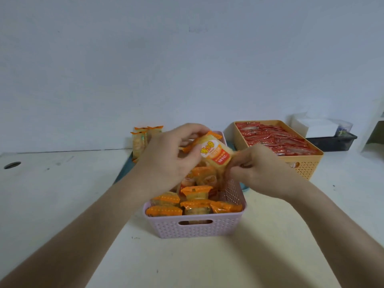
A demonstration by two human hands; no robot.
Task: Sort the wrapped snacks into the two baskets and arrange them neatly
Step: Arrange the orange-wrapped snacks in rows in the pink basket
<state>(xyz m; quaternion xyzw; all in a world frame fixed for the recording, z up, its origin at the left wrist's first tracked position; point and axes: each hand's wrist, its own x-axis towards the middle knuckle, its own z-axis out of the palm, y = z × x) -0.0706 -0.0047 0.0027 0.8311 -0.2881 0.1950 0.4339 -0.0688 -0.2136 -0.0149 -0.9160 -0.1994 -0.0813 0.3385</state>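
Orange-wrapped snack (215, 152) is hanging tilted in the air, just above the far half of the lilac basket (195, 227). Both hands are holding it. Left hand (168, 159) is gripping the packet's far-left end, fingers curled over the top edge. Right hand (261, 169) is pinching the near-right end, fingers bunched tight on the wrapper.

Lilac basket is sitting at the centre of the white table (62, 194), its handle slot facing the near edge. More orange packets (195, 204) are standing inside it, packed close in rows, crimped tops showing. Something teal (122, 173) is lying beneath the basket and is peeking out at its left and right; cannot tell what it is.

A few loose orange snacks (143, 138) are leaning against the wall, far left of the basket. Orange basket (305, 165) is sitting to the far right, apart from the lilac one, with red packets (276, 138) lying flat in it, up to the rim. Beyond it, a white box (320, 127) is resting in a dark tray (332, 142). A round hole (12, 165) is showing in the tabletop at far left.
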